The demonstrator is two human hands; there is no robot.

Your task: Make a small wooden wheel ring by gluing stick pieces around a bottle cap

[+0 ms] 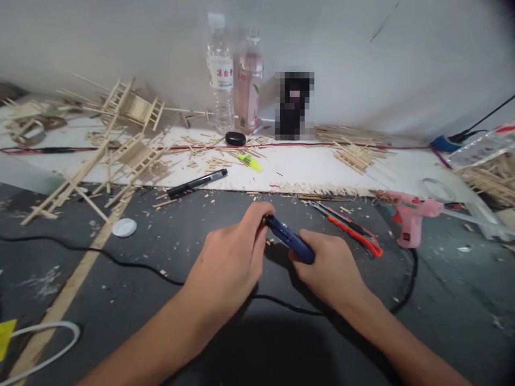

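Note:
A blue-handled cutter (290, 239) lies between both hands over the dark mat (161, 300). My right hand (330, 271) grips its handle from the right. My left hand (233, 257) has its fingertips pinched at the tool's front end; what sits between those fingers is hidden. Small wood offcuts lie scattered around the hands.
A red utility knife (354, 231) and pink glue gun (406, 217) lie to the right, with a black cable (120, 262) crossing the mat. Behind are a black marker (197, 182), yellow highlighter (250, 162), two bottles (233, 80), stick models (132, 128) and a white lid (124, 227).

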